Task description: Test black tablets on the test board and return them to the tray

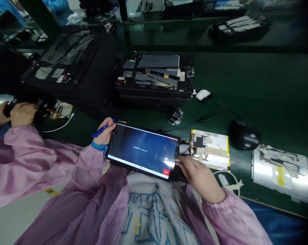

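Left grip (pixel 104 134) is closed on a blue pen (pixel 99 132) and the edge of a lit tablet (pixel 142 151); right grip (pixel 201 178) clamps its other edge, at the bench (pixel 258 85) edge. Risk: pen crowds left grip (weak hold), so tablet could tip into the opened tablet panel (pixel 210 149).

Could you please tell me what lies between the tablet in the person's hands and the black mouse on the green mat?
In the head view, a yellow-edged panel lies between the tablet and the black mouse.
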Action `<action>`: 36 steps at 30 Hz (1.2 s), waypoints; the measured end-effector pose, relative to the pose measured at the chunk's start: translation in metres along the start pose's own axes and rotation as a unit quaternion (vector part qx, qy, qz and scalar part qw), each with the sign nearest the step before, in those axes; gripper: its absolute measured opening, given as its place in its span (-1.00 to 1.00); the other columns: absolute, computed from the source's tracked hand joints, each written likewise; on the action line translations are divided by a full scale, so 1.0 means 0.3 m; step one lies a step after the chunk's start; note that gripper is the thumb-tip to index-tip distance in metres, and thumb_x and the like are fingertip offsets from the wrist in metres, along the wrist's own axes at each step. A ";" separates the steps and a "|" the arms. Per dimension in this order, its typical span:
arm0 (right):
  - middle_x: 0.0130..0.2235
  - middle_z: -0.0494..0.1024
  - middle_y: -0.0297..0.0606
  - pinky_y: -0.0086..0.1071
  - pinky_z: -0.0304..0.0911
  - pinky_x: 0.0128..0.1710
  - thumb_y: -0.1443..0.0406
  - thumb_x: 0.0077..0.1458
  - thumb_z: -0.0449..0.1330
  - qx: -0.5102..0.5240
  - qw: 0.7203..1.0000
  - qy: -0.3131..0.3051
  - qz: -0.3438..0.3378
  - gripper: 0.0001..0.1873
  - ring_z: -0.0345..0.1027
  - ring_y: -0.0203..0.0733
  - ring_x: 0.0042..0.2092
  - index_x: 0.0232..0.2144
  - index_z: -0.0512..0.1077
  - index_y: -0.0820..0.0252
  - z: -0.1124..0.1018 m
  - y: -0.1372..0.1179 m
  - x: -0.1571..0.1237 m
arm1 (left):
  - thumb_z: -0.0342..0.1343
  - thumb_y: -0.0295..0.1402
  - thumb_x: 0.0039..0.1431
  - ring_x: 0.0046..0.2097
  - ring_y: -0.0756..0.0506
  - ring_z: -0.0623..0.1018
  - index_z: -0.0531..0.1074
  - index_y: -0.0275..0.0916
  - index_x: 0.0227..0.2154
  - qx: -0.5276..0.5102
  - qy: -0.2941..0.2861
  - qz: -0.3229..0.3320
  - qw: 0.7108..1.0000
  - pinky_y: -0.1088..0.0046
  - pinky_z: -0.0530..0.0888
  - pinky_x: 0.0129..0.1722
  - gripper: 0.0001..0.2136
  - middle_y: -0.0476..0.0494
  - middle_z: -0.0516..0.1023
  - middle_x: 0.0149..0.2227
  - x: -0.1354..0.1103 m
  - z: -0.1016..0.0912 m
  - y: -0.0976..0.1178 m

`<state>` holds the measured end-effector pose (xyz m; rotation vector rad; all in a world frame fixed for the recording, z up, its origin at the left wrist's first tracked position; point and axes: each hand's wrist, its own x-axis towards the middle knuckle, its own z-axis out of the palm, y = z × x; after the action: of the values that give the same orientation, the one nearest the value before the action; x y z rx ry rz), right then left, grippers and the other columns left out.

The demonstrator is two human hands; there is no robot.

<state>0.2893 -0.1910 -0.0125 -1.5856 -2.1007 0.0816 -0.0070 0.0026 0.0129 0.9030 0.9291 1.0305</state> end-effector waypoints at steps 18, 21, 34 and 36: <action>-0.28 0.46 -0.04 -0.20 0.29 -0.31 0.11 0.17 0.11 -0.104 0.962 0.135 0.211 -0.33 0.35 -0.04 -0.29 0.22 0.14 0.36 -0.151 0.253 0.109 | 0.34 -0.43 -0.19 -0.24 -0.20 0.59 0.09 -0.21 -0.55 0.029 0.014 -0.001 0.999 0.26 0.54 -0.26 -0.58 -0.11 0.61 -0.36 0.030 -0.017 0.001; 0.00 0.34 0.16 0.02 0.21 -0.14 0.21 0.11 0.17 -0.174 0.966 0.092 0.166 -0.39 0.22 0.23 -0.01 0.18 0.24 0.29 -0.117 0.310 0.224 | 0.34 -0.44 -0.18 -0.25 -0.20 0.60 0.10 -0.22 -0.55 0.024 0.014 0.001 1.000 0.24 0.54 -0.25 -0.59 -0.11 0.61 -0.36 0.031 -0.019 -0.001; -0.29 0.56 -0.15 -0.34 0.25 -0.28 0.31 0.16 0.13 0.022 0.993 -0.110 0.029 -0.83 0.41 -0.14 -0.29 -0.25 0.50 0.24 0.010 0.313 0.338 | 0.33 -0.43 -0.15 -0.21 -0.19 0.59 0.12 -0.22 -0.56 0.036 0.008 0.002 0.999 0.26 0.53 -0.22 -0.62 -0.11 0.61 -0.35 0.034 -0.024 -0.004; -0.27 0.58 -0.17 -0.34 0.27 -0.26 0.32 0.14 0.16 0.037 0.991 -0.128 0.028 -0.85 0.44 -0.13 -0.27 -0.26 0.51 0.21 0.026 0.299 0.334 | 0.33 -0.43 -0.16 -0.23 -0.19 0.59 0.12 -0.22 -0.56 0.040 0.009 0.002 0.999 0.27 0.53 -0.23 -0.61 -0.10 0.60 -0.37 0.038 -0.021 -0.003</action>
<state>0.3459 -0.0687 -0.0144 -1.6633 -2.2144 0.3982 -0.0098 0.0142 0.0078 0.9654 0.9893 1.0121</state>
